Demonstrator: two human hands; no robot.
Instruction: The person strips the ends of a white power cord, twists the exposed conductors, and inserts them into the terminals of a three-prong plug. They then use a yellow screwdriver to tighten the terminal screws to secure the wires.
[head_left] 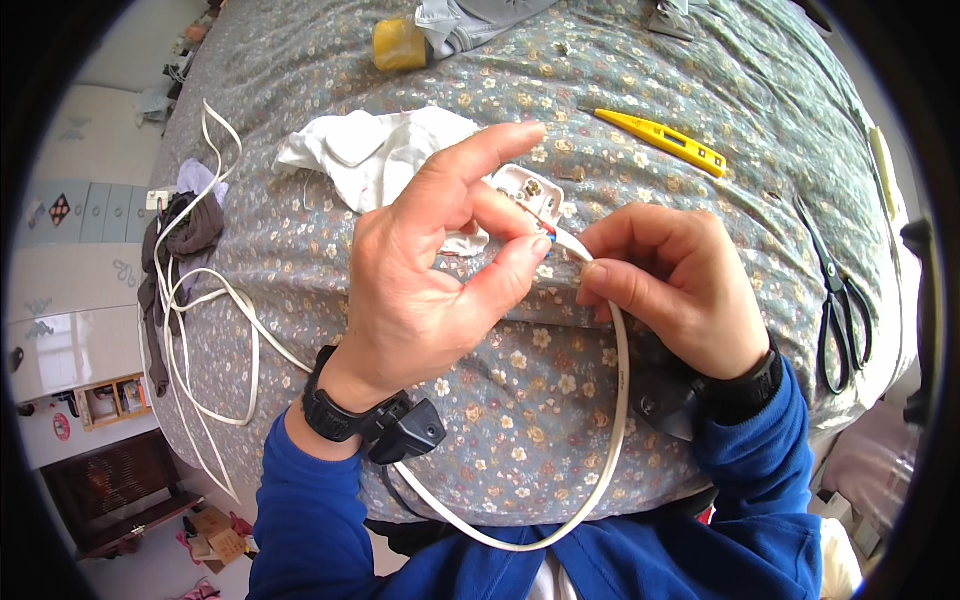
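Observation:
My left hand (430, 270) pinches the stripped end of a white cable (620, 400) between thumb and middle finger, its index finger stretched out. Coloured inner wires (545, 232) show at the fingertips. Right behind them lies a white plastic plug part (525, 187) on the flowered cloth. My right hand (670, 285) grips the same cable just below its stripped end. From there the cable loops down toward my lap and back up to the left.
A yellow tester screwdriver (660, 140) lies beyond my right hand. Black scissors (838, 300) rest at the right edge of the flowered cloth (520, 400). A white rag (370, 155) lies behind my left hand, more white cable (205, 300) hangs at the left, a yellow object (398, 45) far back.

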